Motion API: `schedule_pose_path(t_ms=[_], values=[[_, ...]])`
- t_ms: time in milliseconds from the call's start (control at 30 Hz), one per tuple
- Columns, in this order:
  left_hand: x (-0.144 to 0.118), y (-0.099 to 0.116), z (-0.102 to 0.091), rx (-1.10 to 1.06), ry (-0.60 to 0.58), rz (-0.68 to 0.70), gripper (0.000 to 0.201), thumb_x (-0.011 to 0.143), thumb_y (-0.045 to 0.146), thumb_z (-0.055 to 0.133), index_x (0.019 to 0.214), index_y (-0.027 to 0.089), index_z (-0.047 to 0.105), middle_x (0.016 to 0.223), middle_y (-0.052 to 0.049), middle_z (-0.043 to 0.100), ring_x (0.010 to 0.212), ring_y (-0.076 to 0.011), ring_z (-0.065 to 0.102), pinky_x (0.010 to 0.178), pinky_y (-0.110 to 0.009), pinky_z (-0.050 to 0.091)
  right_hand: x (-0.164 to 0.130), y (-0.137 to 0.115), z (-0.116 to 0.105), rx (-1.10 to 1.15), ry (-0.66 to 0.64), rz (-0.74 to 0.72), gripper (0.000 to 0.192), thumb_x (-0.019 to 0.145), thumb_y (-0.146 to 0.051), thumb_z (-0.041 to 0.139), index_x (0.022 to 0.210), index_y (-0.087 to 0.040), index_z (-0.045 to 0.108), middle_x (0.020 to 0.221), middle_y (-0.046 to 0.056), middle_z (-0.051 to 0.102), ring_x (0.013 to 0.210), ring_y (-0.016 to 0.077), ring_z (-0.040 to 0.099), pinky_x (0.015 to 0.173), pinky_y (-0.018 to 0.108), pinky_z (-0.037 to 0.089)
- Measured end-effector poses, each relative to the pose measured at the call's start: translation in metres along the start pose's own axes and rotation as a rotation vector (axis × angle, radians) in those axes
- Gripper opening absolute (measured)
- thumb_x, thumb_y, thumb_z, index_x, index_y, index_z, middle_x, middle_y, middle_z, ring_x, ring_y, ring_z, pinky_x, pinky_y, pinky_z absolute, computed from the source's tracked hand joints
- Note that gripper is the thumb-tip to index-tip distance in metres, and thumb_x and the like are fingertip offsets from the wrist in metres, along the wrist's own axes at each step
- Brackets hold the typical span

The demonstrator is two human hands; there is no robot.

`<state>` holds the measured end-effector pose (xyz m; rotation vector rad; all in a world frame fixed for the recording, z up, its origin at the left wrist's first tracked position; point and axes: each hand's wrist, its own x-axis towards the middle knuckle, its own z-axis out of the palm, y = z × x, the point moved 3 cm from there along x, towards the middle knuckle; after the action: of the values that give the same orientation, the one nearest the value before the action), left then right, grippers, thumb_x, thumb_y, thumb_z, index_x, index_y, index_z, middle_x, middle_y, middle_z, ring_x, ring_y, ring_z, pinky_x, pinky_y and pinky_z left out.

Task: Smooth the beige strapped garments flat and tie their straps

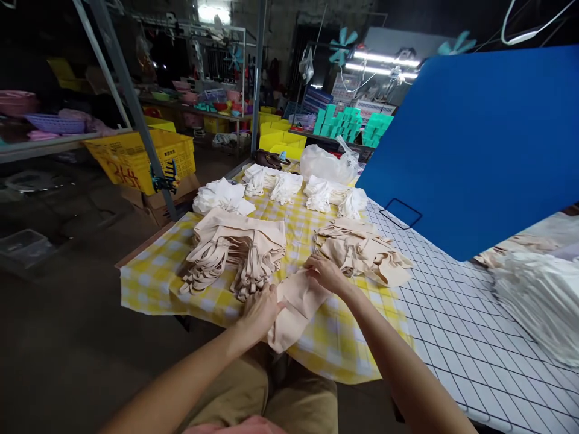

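1. You're in a dim storeroom: metal racks on the left, yellow crates (149, 158) on the floor beside them, stacks of teal boxes (348, 122) at the back under strip lights.
2. A big blue board (488, 144) hangs over the right side, well above the grid-patterned cover.
3. Your worktop (452, 337) carries a yellow checked cloth (149, 277) on its left half, which droops over the near edge.
4. On that cloth, a beige stack with dangling straps (235, 253) lies at your left and a second beige heap (362, 250) at your right; white bundles (280, 184) line the far edge, and a clear plastic bag (325, 163) sits behind them.
5. Between the two beige piles, a single beige garment (296, 307) lies flat, its lower end past the worktop's edge.
6. Your left hand (260, 310) presses palm-down on the garment's left edge, fingers together.
7. Your right hand (325, 271) pinches the garment's top corner, fingers curled, just beside the right heap.
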<state>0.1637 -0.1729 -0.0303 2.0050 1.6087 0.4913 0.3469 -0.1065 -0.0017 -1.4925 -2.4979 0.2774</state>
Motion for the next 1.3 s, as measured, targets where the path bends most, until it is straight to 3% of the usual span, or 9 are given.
schedule_pose_path(t_ms=[167,333,467,567,700,867,1100,1167,1300], values=[[0.009,0.006,-0.004,-0.200,0.007,0.088,0.012,0.076,0.020,0.054,0.070,0.017,0.064,0.077,-0.012,0.062,0.080,-0.0296,0.061,0.077,-0.035,0.043,-0.047,-0.015,-0.041,0.193,0.045,0.001,0.016,0.088,-0.019,0.041,0.079,-0.020,0.055,0.093,0.009,0.064,0.096,0.0212,0.058,0.077,0.033,0.045],[0.015,0.032,-0.044,-0.509,-0.135,0.427,0.015,0.074,0.029,0.053,0.069,0.018,0.061,0.095,-0.007,0.060,0.087,-0.0224,0.057,0.078,-0.027,0.042,-0.093,-0.029,-0.090,0.577,0.183,0.135,0.020,0.085,-0.036,0.049,0.071,-0.022,0.052,0.094,0.007,0.064,0.110,0.0256,0.052,0.086,0.041,0.043],[0.016,0.060,-0.092,-0.818,-0.433,0.483,0.024,0.072,0.039,0.054,0.066,0.016,0.057,0.069,-0.001,0.055,0.068,-0.0146,0.052,0.065,-0.024,0.041,-0.111,-0.043,-0.123,0.854,0.355,0.170,0.025,0.080,-0.042,0.058,0.067,-0.022,0.050,0.079,0.004,0.061,0.083,0.0203,0.059,0.068,0.032,0.047],[0.013,0.080,-0.125,-0.994,-0.443,0.437,0.022,0.063,0.037,0.057,0.062,0.016,0.051,0.059,0.002,0.046,0.055,-0.0096,0.043,0.057,-0.023,0.036,-0.120,-0.064,-0.144,0.955,0.457,0.144,0.030,0.074,-0.045,0.064,0.064,-0.023,0.048,0.062,-0.001,0.052,0.055,0.0131,0.050,0.047,0.024,0.040],[0.005,0.105,-0.156,-1.164,-0.398,0.459,0.018,0.053,0.031,0.056,0.057,0.016,0.046,0.051,0.004,0.042,0.048,-0.0072,0.038,0.049,-0.021,0.031,-0.129,-0.090,-0.163,1.095,0.517,0.195,0.030,0.072,-0.047,0.066,0.069,-0.024,0.046,0.055,-0.004,0.045,0.041,0.0085,0.041,0.034,0.019,0.030],[0.011,0.107,-0.156,-1.351,-0.455,0.478,0.017,0.054,0.028,0.058,0.056,0.015,0.047,0.047,0.005,0.043,0.043,-0.0062,0.039,0.045,-0.018,0.031,-0.127,-0.085,-0.153,1.064,0.165,0.251,0.033,0.068,-0.046,0.070,0.081,-0.023,0.051,0.065,-0.002,0.049,0.053,0.0109,0.048,0.043,0.021,0.038],[0.049,0.054,-0.103,-1.311,-0.554,0.326,0.017,0.053,0.023,0.062,0.054,0.013,0.048,0.047,0.005,0.044,0.042,-0.0047,0.038,0.044,-0.018,0.027,-0.137,-0.035,-0.093,0.770,-0.263,0.229,0.035,0.075,-0.042,0.064,0.055,-0.017,0.048,0.054,-0.005,0.031,0.050,0.0071,0.028,0.044,0.021,0.024],[0.055,0.044,-0.093,-1.271,-0.585,0.296,0.017,0.053,0.024,0.062,0.053,0.013,0.048,0.047,0.005,0.044,0.042,-0.0050,0.037,0.044,-0.018,0.026,-0.140,-0.025,-0.080,0.717,-0.294,0.222,0.030,0.077,-0.043,0.060,0.062,-0.017,0.055,0.057,-0.003,0.039,0.053,0.0093,0.034,0.048,0.024,0.030],[0.058,0.042,-0.090,-1.246,-0.567,0.308,0.017,0.051,0.024,0.060,0.050,0.014,0.047,0.050,0.004,0.045,0.047,-0.0062,0.039,0.049,-0.020,0.027,-0.141,0.002,-0.068,0.522,-0.163,0.226,0.035,0.076,-0.047,0.060,0.055,-0.018,0.054,0.057,-0.001,0.042,0.060,0.0134,0.040,0.056,0.028,0.038]])
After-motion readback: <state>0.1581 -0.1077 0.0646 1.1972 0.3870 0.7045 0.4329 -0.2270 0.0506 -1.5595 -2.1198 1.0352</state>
